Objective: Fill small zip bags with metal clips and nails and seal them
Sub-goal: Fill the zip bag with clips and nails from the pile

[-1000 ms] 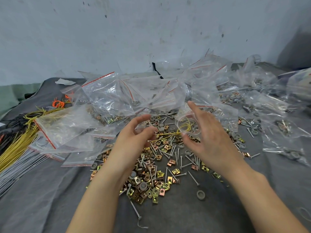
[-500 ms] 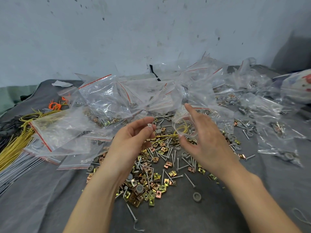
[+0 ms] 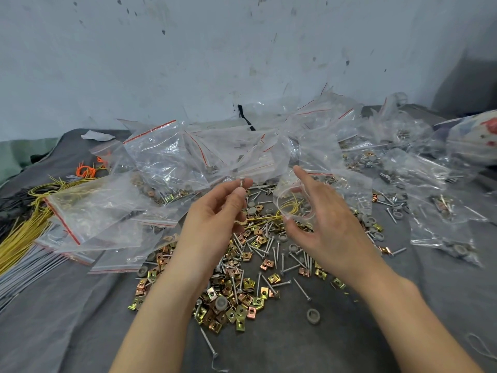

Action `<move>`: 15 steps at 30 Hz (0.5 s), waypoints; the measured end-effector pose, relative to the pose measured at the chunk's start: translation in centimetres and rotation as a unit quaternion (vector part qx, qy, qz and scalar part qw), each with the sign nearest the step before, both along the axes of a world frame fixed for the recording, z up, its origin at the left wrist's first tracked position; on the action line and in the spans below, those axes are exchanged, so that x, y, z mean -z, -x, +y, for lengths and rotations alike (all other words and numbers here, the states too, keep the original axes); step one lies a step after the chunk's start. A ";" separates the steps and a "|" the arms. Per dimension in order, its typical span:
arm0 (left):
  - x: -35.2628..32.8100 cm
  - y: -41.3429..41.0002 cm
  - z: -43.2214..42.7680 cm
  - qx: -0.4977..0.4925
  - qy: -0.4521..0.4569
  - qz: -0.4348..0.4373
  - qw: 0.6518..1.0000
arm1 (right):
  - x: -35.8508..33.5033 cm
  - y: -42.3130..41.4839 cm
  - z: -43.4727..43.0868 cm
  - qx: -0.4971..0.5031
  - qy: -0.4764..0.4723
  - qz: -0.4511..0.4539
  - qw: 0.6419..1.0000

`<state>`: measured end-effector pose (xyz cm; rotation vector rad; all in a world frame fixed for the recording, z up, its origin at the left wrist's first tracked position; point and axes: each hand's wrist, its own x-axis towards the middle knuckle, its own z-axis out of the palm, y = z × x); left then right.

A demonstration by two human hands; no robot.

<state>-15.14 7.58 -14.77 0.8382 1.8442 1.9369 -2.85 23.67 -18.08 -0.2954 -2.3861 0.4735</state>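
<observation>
My left hand [image 3: 215, 214] is raised over the pile and pinches a small nail [image 3: 241, 183] upright between thumb and fingers. To its right, my right hand [image 3: 322, 224] holds a small clear zip bag [image 3: 295, 203] with its mouth spread open; a yellow wire shows through the plastic. Below both hands lies a loose heap of brass and copper metal clips [image 3: 236, 305] mixed with nails [image 3: 271, 246] and grey washers [image 3: 313, 316] on a dark grey cloth [image 3: 67, 319].
Several clear zip bags with red strips [image 3: 166, 162] are piled behind the heap, some holding hardware. More filled bags [image 3: 441, 232] lie at the right. Yellow wires [image 3: 24, 232] and grey rods [image 3: 21, 273] lie at the left. A pale wall stands behind.
My left hand rose from the pile with a nail pinched in its fingers and came level with the bag. My right hand kept the bag's mouth open.
</observation>
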 end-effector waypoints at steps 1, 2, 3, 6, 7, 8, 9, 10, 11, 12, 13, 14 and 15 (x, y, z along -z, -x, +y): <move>-0.1 -0.1 0.2 -0.018 0.022 0.061 0.998 | 0.0 0.0 0.0 -0.001 0.000 -0.001 1.000; -0.2 -0.3 0.4 -0.035 0.038 0.117 0.992 | 0.0 0.1 0.1 -0.001 -0.002 -0.002 1.000; -0.3 -0.5 0.5 -0.046 0.048 0.157 0.985 | 0.0 0.1 0.1 -0.001 -0.006 -0.004 1.000; -0.7 -1.1 1.2 -0.040 0.073 0.208 0.975 | 0.0 0.1 0.0 -0.003 -0.007 -0.009 1.000; -0.6 -1.3 1.4 -0.031 0.082 0.216 0.972 | 0.0 0.2 -0.1 -0.004 -0.007 -0.011 1.000; -0.5 -1.5 1.7 -0.024 0.089 0.217 0.972 | 0.0 0.2 -0.1 -0.006 -0.008 -0.013 1.000; -0.5 -1.7 1.9 -0.020 0.092 0.215 0.972 | 0.0 0.2 -0.1 -0.008 -0.008 -0.014 1.000; -0.4 -2.0 2.3 -0.017 0.092 0.213 0.973 | 0.0 0.2 -0.1 -0.010 -0.006 -0.014 1.000; -0.3 -2.3 2.6 -0.015 0.089 0.211 0.973 | 0.0 0.2 -0.1 -0.013 -0.005 -0.013 1.000; -0.2 -2.5 2.9 -0.012 0.086 0.211 0.974 | 0.0 0.3 -0.1 -0.014 -0.003 -0.012 1.000; -0.1 -2.6 3.2 -0.009 0.086 0.214 0.973 | 0.0 0.3 -0.2 -0.015 -0.002 -0.011 1.000; -0.1 -2.8 3.3 -0.004 0.086 0.220 0.972 | 0.0 0.3 -0.2 -0.015 -0.002 -0.010 1.000; -0.1 -2.8 3.5 0.007 0.087 0.224 0.971 | 0.0 0.3 -0.2 -0.015 -0.001 -0.009 1.000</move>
